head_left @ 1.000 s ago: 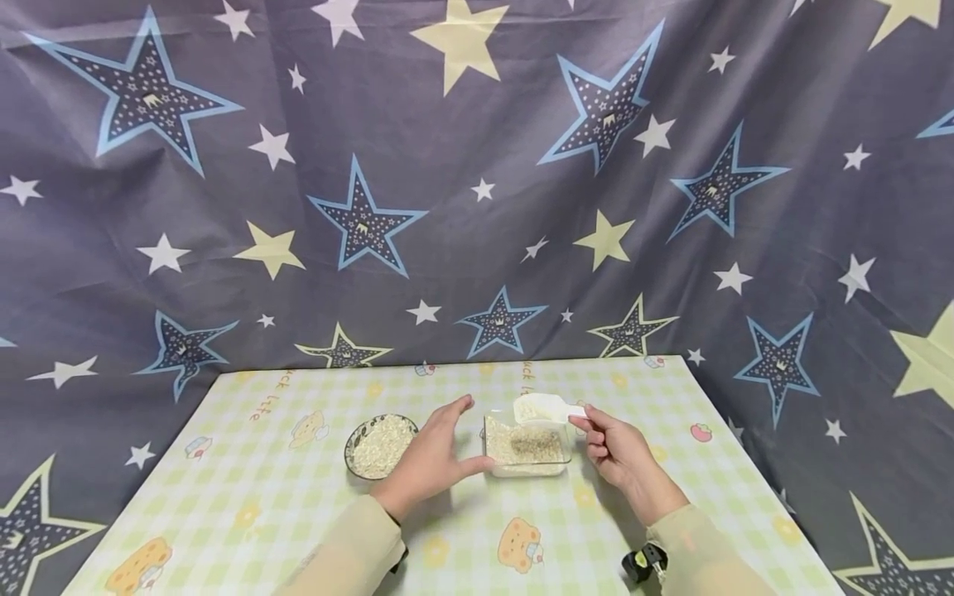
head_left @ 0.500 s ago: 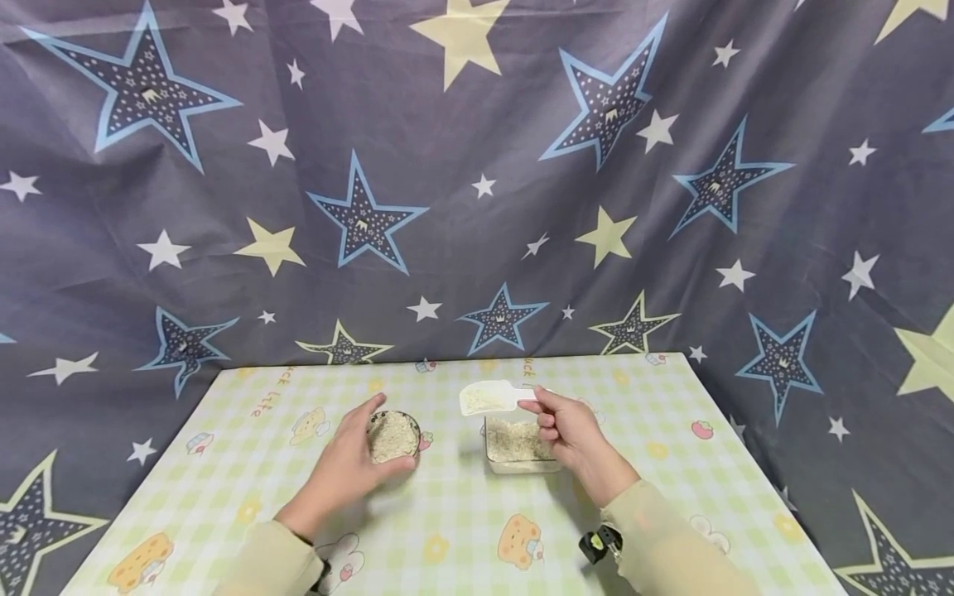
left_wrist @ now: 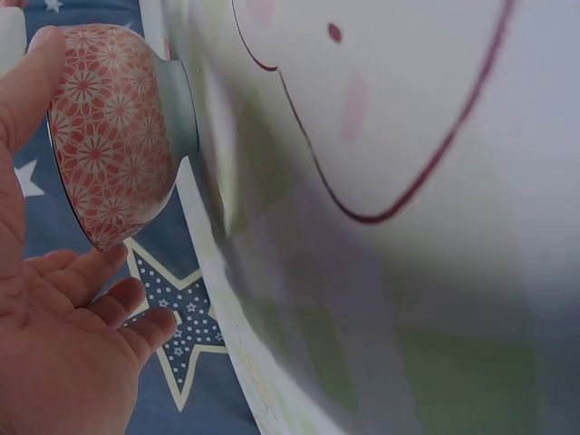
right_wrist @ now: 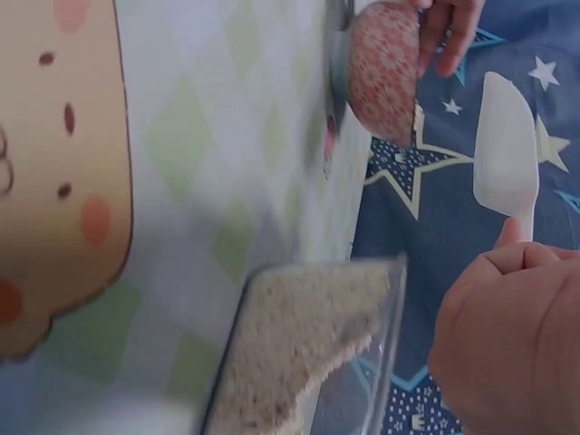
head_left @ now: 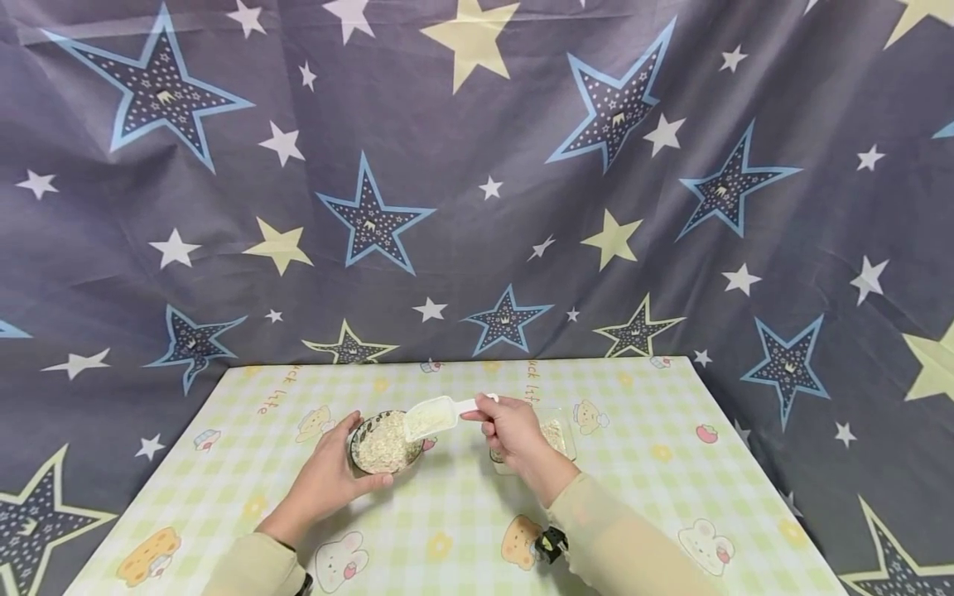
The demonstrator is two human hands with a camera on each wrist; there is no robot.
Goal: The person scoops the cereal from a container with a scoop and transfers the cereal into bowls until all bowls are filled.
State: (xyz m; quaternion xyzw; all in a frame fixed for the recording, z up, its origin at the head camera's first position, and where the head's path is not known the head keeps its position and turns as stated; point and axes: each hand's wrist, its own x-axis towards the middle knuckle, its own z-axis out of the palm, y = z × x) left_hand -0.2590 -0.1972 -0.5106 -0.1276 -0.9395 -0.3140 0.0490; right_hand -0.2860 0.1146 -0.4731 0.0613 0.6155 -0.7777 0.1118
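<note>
A round bowl (head_left: pixel 363 430) of pale oat-like flakes (head_left: pixel 383 451) stands on the left; its outside, seen in the left wrist view, is red with white flowers. My left hand (head_left: pixel 328 476) holds this bowl from the left, thumb on the near side and fingers on the far side. In my right hand (head_left: pixel 517 434) the handle of a white scoop (head_left: pixel 432 419) is pinched. Pale contents lie in the scoop, whose front end overlaps the bowl's right rim. Below the right hand is a rectangular clear container (right_wrist: pixel 391 317) of pale grain (right_wrist: pixel 281 344), partly hidden in the head view.
A pale green checked cloth (head_left: pixel 440 497) with cartoon prints covers the table. Behind it hangs a dark curtain (head_left: pixel 462 248) patterned with stars. Both wrists wear dark bands.
My left hand has moved left from the clear container to the bowl and taken hold of it. The right hand has carried the loaded scoop left, from above the container to the bowl.
</note>
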